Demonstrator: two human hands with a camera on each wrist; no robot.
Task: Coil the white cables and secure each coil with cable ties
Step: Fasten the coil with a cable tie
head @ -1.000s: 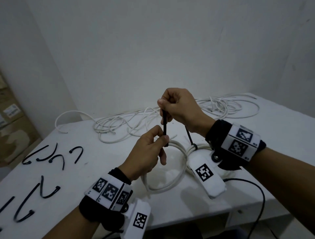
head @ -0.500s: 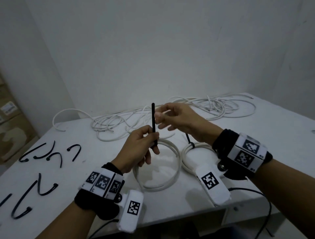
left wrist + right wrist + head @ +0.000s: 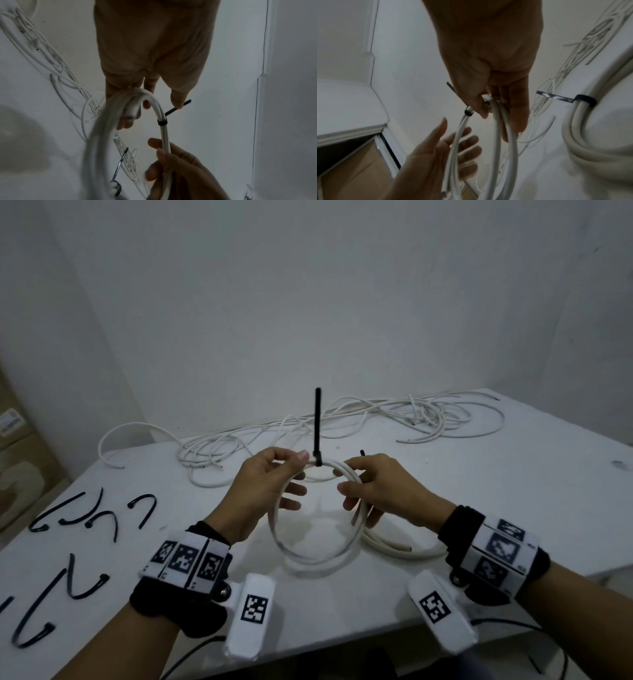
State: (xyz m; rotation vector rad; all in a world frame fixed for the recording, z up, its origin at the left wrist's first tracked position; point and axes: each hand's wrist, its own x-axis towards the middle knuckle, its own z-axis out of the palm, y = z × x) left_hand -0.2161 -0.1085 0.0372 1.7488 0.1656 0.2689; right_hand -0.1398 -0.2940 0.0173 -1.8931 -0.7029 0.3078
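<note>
Held upright above the white table [image 3: 513,481], the round coil of white cable [image 3: 354,501] is gripped by the right hand [image 3: 387,491] and pinched by the left hand [image 3: 263,491] beside its black cable tie [image 3: 318,426], whose tail points straight up.

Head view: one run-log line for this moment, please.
stage: coil tied | cable tie tail upright | left hand holds coil | right hand grips coil

A white cable coil [image 3: 317,529] stands upright, a black cable tie [image 3: 318,428] cinched around its top, tail pointing up.
</note>
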